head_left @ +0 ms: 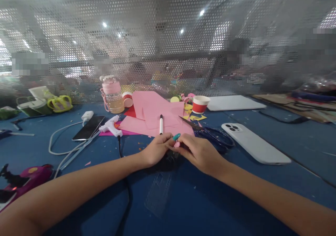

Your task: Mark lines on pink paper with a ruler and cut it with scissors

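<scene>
Close together at the middle of the table, my left hand (156,149) and my right hand (201,152) both pinch a small pink paper piece (177,144). A teal nail shows on a thumb between them. Just beyond the hands lie pink paper sheets (157,111) with a white marker (161,124) on top. Beside my right hand are dark-handled scissors (215,136), their blades over the paper. Left of the sheets, a white glue gun (111,125) rests on its side.
A pink-lidded bottle (112,95), a red-and-white cup (200,104) and a tipped cup (127,99) stand behind. A white phone (254,144) lies right; a black phone (89,128) and white cable lie left. A purple device (31,178) is near my left forearm.
</scene>
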{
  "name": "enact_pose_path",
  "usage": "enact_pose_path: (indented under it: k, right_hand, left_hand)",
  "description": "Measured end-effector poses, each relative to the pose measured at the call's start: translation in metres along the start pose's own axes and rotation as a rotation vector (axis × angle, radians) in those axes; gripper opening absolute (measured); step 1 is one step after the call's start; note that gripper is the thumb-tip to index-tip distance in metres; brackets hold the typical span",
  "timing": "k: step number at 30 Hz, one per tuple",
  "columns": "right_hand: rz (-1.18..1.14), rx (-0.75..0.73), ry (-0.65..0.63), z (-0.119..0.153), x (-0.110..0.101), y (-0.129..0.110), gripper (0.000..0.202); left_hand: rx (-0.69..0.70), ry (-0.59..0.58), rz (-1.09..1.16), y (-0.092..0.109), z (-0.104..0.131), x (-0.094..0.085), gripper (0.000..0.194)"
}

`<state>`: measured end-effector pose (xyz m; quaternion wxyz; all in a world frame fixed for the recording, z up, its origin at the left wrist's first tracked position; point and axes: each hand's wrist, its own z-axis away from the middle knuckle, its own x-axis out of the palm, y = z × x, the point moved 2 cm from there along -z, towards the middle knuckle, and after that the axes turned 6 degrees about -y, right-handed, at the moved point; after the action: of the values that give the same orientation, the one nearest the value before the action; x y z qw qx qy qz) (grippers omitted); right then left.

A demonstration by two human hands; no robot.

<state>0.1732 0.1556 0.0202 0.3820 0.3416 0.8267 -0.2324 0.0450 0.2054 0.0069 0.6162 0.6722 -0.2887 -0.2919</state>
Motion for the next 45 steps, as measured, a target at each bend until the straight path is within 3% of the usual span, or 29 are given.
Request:
enact_pose_path:
  k: [8,13,18,25,30,38,45]
  right_hand:
    - [0.008,0.014,0.086,0.002,-0.001,-0.002,0.033]
    - [-0.213,0.134,0.056,0.002,0.001,0.001,0.033]
    - [-0.264,0.18,0.009,0.001,0.003,-0.001,0.038]
    - [-0.276,0.132,0.044,0.001,0.001,-0.003,0.033]
    - [-0.185,0.025,0.023,0.001,0.001,-0.004,0.035]
    - [-0.074,-0.011,0.029,0.001,0.001,-0.005,0.033]
    - [0.194,-0.196,0.094,0.001,-0.002,-0.006,0.032]
  left_hand:
    - [-0.024,-0.022,0.045,0.003,0.003,0.001,0.045]
    - [-0.002,-0.004,0.096,0.011,0.004,0.005,0.05]
    - [-0.025,0.06,0.032,0.008,0.003,0.0,0.051]
    - [-0.011,0.035,-0.009,0.005,0.001,-0.005,0.05]
    - [0.031,-0.024,0.011,0.008,0.002,-0.001,0.046]
    - [0.042,-0.041,-0.004,0.009,0.003,-0.001,0.043]
    - [0.043,-0.073,0.023,0.015,0.005,0.004,0.043]
